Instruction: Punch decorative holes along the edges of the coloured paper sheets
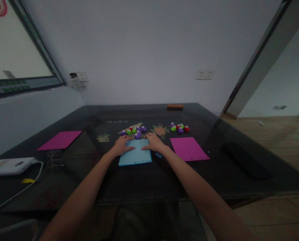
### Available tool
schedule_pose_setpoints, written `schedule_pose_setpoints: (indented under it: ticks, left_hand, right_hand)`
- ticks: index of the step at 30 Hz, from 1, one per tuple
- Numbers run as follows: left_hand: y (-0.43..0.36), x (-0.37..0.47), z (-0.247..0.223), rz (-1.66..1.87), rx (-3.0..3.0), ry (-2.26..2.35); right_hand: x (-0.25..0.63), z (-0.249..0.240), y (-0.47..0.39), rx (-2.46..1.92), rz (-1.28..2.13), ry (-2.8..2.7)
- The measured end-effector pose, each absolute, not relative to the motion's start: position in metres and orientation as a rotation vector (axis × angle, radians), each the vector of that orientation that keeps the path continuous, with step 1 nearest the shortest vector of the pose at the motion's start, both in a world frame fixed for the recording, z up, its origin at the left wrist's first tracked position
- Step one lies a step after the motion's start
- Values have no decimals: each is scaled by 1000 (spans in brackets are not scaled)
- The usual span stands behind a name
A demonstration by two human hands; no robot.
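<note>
A light blue sheet or thin board (136, 154), with small dark marks along its near edge, lies on the dark table in front of me. My left hand (121, 146) rests at its far left side, thumb stretched over the surface and fingers spread towards the far edge. On the far right side lies my right hand (153, 142), its thumb also on the blue surface and its fingers apart. Just beyond the hands is a cluster of small purple, green and red eyeball-like toys (137, 133). A small blue patterned patch (159, 154) shows partly beside my right wrist.
To the right lies a pink sheet (189, 149), with a second toy cluster (180, 128) behind it. Another pink sheet (60, 140), glasses (54, 159) and a white corded device (11, 166) are left. A dark flat object (246, 160) sits right; a brown bar (175, 106) lies far back.
</note>
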State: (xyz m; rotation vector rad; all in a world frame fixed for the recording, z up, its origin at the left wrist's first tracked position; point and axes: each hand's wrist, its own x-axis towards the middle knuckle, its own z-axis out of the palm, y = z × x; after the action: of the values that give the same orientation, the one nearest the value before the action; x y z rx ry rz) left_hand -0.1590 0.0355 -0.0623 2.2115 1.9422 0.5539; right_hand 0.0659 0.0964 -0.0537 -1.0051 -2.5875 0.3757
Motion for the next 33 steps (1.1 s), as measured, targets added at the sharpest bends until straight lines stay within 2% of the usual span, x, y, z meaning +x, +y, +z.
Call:
schedule_pose_setpoints:
  ticks: [15, 24, 33]
  left_hand:
    - [41, -163, -71, 572, 2321, 1921]
    - [36, -155, -61, 572, 2284, 1894]
    - [35, -154, -58, 562, 2280, 1909]
  right_hand:
    - [65, -58, 98, -933, 378, -2602]
    - [64, -56, 96, -806, 657, -2440]
    - [60, -53, 97, -1022, 1057, -2135]
